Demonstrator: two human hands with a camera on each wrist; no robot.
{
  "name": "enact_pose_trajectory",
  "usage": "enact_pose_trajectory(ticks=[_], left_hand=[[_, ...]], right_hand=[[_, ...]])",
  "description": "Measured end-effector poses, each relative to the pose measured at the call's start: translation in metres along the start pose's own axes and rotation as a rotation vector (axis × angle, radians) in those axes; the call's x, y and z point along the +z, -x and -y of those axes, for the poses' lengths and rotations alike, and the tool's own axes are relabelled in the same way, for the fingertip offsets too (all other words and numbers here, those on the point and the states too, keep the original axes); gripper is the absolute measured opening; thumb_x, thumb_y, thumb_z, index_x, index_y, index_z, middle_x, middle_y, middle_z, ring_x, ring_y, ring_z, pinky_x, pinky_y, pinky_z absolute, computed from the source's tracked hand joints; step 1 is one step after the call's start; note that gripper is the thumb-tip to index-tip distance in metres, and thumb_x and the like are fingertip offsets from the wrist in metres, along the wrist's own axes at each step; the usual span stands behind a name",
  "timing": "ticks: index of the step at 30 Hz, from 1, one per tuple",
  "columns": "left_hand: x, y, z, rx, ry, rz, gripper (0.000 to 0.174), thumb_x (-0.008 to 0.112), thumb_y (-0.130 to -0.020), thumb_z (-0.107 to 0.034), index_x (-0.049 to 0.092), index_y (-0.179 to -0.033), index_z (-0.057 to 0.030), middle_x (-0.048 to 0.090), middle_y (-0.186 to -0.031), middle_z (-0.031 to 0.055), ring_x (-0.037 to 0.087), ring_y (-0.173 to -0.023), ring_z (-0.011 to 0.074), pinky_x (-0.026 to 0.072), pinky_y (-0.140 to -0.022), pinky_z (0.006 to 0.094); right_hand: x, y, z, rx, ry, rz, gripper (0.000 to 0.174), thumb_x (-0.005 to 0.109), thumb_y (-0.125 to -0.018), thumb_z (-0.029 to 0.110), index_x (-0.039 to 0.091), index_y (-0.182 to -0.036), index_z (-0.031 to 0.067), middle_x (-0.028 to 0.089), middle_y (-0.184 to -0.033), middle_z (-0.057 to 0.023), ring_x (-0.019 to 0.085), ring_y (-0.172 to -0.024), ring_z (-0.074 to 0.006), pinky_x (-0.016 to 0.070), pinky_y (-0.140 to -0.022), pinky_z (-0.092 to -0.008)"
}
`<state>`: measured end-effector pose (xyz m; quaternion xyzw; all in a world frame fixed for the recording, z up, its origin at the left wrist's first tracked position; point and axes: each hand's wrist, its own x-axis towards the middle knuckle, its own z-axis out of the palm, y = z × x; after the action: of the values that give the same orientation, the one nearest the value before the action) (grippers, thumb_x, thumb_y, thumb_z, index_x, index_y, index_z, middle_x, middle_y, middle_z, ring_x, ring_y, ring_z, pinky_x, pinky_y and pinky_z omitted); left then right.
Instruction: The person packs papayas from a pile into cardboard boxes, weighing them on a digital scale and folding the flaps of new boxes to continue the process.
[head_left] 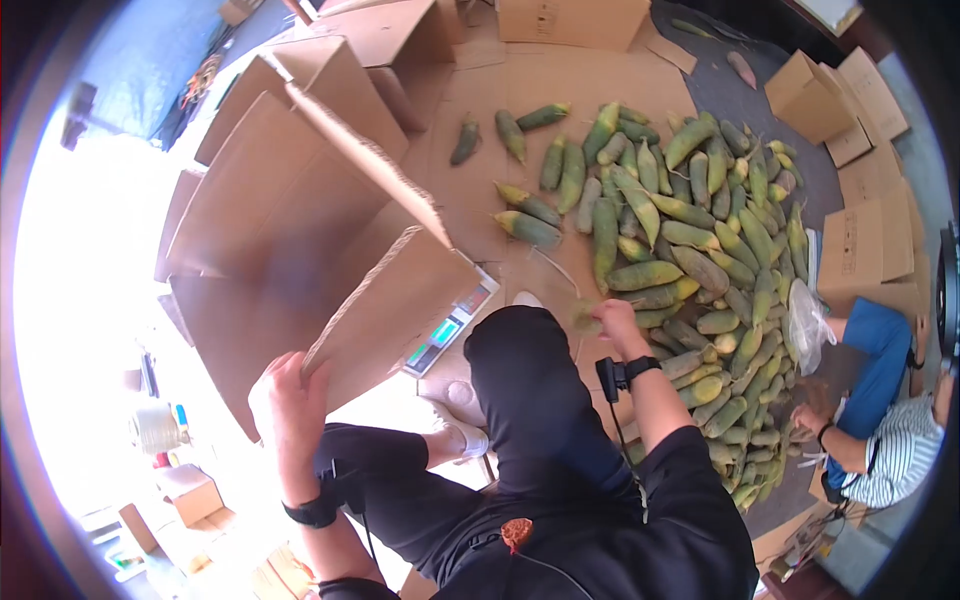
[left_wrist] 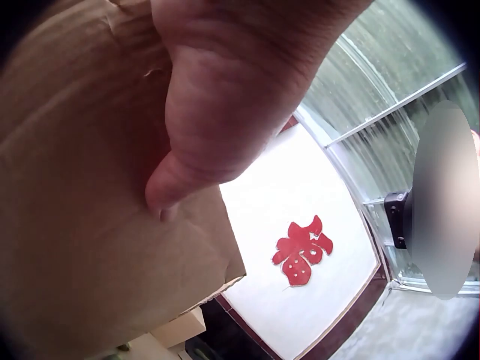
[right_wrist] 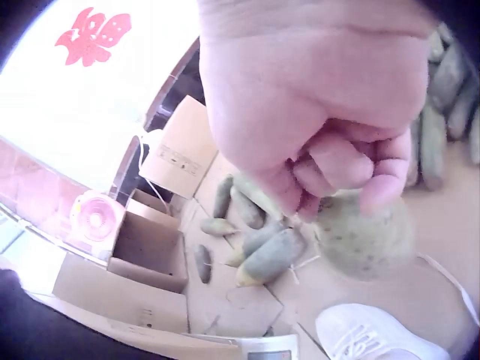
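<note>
My left hand grips the edge of a flap on a large open cardboard box; in the left wrist view the thumb presses flat on the brown board. The box stands over a scale with a lit display. By my right knee, my right hand has its fingers curled. The right wrist view shows it pinching one end of a green radish, seen nearly end-on. A big pile of green radishes spreads just beyond that hand, with a few loose ones nearer the box.
More cardboard boxes stand at the back, and others along the right. At the right edge sits another person beside the pile, close to a clear plastic bag. A white shoe is near the scale.
</note>
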<state>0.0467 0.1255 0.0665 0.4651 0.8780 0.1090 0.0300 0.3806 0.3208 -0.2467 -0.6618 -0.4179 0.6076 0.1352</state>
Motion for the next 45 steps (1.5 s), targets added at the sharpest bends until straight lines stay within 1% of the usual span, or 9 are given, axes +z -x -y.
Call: enact_pose_trajectory(ticks=[8, 18, 22, 24, 27, 29, 33, 38, 45], left_hand=[[0.007, 0.002, 0.012, 0.072, 0.05, -0.048, 0.025, 0.065, -0.076, -0.021, 0.055, -0.065, -0.0013, 0.055, -0.065, 0.0134, 0.056, -0.067, 0.0309, 0.0439, -0.061, 0.0381], [-0.003, 0.007, 0.005, 0.095, -0.061, -0.035, 0.023, 0.064, -0.077, -0.024, 0.059, -0.069, -0.0023, 0.059, -0.072, 0.0141, 0.058, -0.073, 0.0331, 0.046, -0.065, 0.042], [-0.005, 0.009, 0.002, 0.051, -0.061, -0.01, 0.026, 0.063, -0.078, -0.027, 0.06, -0.072, -0.0025, 0.06, -0.075, 0.0156, 0.059, -0.076, 0.0347, 0.0461, -0.067, 0.043], [-0.005, 0.009, 0.002, 0.043, -0.06, 0.003, 0.026, 0.063, -0.078, -0.028, 0.06, -0.073, -0.0026, 0.061, -0.076, 0.0161, 0.059, -0.076, 0.0351, 0.0461, -0.068, 0.0433], [-0.004, 0.009, 0.002, 0.045, -0.044, 0.004, 0.028, 0.062, -0.078, -0.03, 0.061, -0.074, -0.003, 0.061, -0.076, 0.0169, 0.059, -0.076, 0.0358, 0.0461, -0.068, 0.0437], [-0.003, 0.009, 0.002, 0.05, -0.05, 0.0, 0.027, 0.062, -0.079, -0.03, 0.063, -0.077, -0.0037, 0.062, -0.078, 0.0175, 0.06, -0.076, 0.0363, 0.0467, -0.068, 0.0437], [0.002, 0.01, 0.007, 0.082, -0.098, -0.027, 0.025, 0.061, -0.08, -0.03, 0.066, -0.084, -0.0052, 0.063, -0.081, 0.0177, 0.061, -0.078, 0.0358, 0.0477, -0.069, 0.0438], [0.0, 0.009, 0.001, 0.042, -0.159, 0.038, 0.024, 0.058, -0.081, -0.028, 0.064, -0.081, -0.0039, 0.062, -0.078, 0.018, 0.06, -0.076, 0.0372, 0.0472, -0.067, 0.0453], [0.0, 0.01, -0.006, -0.015, -0.154, 0.033, 0.029, 0.058, -0.082, -0.031, 0.062, -0.077, -0.0027, 0.06, -0.077, 0.02, 0.058, -0.075, 0.0399, 0.0455, -0.063, 0.0443]], right_hand=[[-0.045, 0.07, 0.084, -0.18, 0.02, -0.031, 0.013, 0.06, -0.08, 0.011, 0.058, -0.071, 0.0011, 0.051, -0.054, -0.0037, 0.05, -0.043, -0.0137, 0.0434, -0.041, -0.0278], [-0.039, 0.213, 0.301, -1.006, 0.059, 0.074, 0.022, 0.058, -0.087, 0.023, 0.055, -0.073, 0.0061, 0.047, -0.053, 0.003, 0.045, -0.042, -0.0066, 0.0402, -0.048, -0.0206], [-0.015, 0.259, 0.376, -1.383, 0.004, 0.289, 0.027, 0.057, -0.086, 0.027, 0.058, -0.072, 0.0037, 0.052, -0.052, 0.0003, 0.05, -0.044, -0.0084, 0.0435, -0.05, -0.0241], [0.006, 0.306, 0.398, -1.184, -0.082, 0.451, 0.018, 0.053, -0.089, 0.014, 0.06, -0.096, -0.0017, 0.059, -0.074, -0.005, 0.056, -0.06, -0.0106, 0.0464, -0.053, -0.0224], [0.049, 0.314, 0.413, -1.283, -0.12, 0.651, 0.015, 0.053, -0.087, 0.01, 0.06, -0.088, -0.0027, 0.059, -0.068, -0.0047, 0.054, -0.055, -0.0095, 0.0448, -0.051, -0.0216], [0.121, 0.289, 0.431, -1.477, 0.192, 0.173, 0.031, 0.054, -0.076, 0.026, 0.065, -0.056, 0.0056, 0.061, -0.05, -0.0044, 0.057, -0.049, -0.0176, 0.0453, -0.053, -0.0321], [0.19, 0.272, 0.374, -1.454, 0.483, 0.135, 0.024, 0.058, -0.079, 0.026, 0.068, -0.078, 0.0041, 0.066, -0.077, -0.0154, 0.065, -0.076, -0.0288, 0.0514, -0.069, -0.0406], [0.223, 0.259, 0.315, -1.398, 1.201, 0.321, 0.019, 0.067, -0.069, 0.018, 0.072, -0.086, 0.0112, 0.07, -0.085, -0.0078, 0.067, -0.083, -0.024, 0.053, -0.068, -0.035], [0.236, 0.237, 0.296, -1.279, 1.233, 0.396, 0.019, 0.065, -0.072, 0.016, 0.071, -0.089, 0.011, 0.069, -0.086, -0.0088, 0.067, -0.082, -0.024, 0.0528, -0.068, -0.0335]])
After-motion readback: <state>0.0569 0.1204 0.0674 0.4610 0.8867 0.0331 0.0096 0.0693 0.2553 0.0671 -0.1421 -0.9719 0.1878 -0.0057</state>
